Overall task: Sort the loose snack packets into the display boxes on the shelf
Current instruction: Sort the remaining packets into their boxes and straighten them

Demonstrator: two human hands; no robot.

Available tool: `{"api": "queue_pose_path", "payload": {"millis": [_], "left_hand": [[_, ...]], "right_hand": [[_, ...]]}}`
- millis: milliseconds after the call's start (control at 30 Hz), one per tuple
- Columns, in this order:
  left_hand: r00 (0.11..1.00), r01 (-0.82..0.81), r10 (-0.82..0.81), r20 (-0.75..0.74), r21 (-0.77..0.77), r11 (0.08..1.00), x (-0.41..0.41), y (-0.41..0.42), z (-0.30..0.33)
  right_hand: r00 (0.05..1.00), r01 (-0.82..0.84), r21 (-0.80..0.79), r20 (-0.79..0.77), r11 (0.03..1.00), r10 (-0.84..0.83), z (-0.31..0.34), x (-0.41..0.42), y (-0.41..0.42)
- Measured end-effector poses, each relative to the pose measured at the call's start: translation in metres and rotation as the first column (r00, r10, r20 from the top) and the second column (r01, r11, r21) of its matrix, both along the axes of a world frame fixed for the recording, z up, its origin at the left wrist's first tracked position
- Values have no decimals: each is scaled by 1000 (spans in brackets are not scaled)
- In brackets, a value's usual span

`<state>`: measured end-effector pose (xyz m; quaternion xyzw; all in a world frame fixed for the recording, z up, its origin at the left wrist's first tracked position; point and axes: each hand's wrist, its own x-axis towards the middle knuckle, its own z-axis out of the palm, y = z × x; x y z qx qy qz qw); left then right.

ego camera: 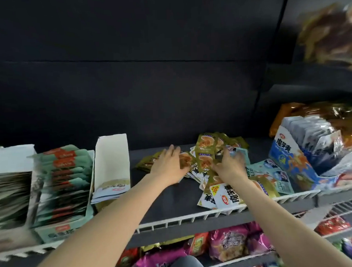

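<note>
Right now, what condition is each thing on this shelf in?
Left hand: fingers straight, pressing on the loose packets.
Right hand: fingers curled on packets in the pile.
Loose packets: scattered, overlapping, unsorted.
Green box: open, nearly full of upright packets.
White box: open, insides hidden.
Blue box: open, partly filled.

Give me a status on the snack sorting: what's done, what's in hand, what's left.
Done: the teal display box at left stands packed with packets, and the blue display box at right holds a row. In hand: the left hand lies flat on the loose pile, and the right hand works among the gold and light-blue packets; its grip is unclear. Left: most of that pile, still scattered on the shelf.
</note>
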<state>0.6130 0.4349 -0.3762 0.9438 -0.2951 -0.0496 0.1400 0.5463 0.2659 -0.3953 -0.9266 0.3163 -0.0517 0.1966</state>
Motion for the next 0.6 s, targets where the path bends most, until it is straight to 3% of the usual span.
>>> {"api": "queue_pose_path", "payload": {"millis": [100,233,300,400,600], "left_hand": [[995,22,-13,-95,87,996,14,-8,-16],[994,36,-22,-109,124,992,20,-12,-22],[993,5,2,-115,63,998,22,-13,-22],[986,-52,41,-161,-64,997,15,-16,-18],[964,-140,35,-262,-394,908,-7,-8,7]], "right_hand": [[988,36,-45,-151,998,-43,-9,13,-8],[995,-62,-364,-96,929,29,-2,14,10],[988,-153,-456,-99,877,121,0,12,17],[973,-229,-472,-102,851,205,3,7,24],[976,23,-343,210,939,53,27,-10,22]]}}
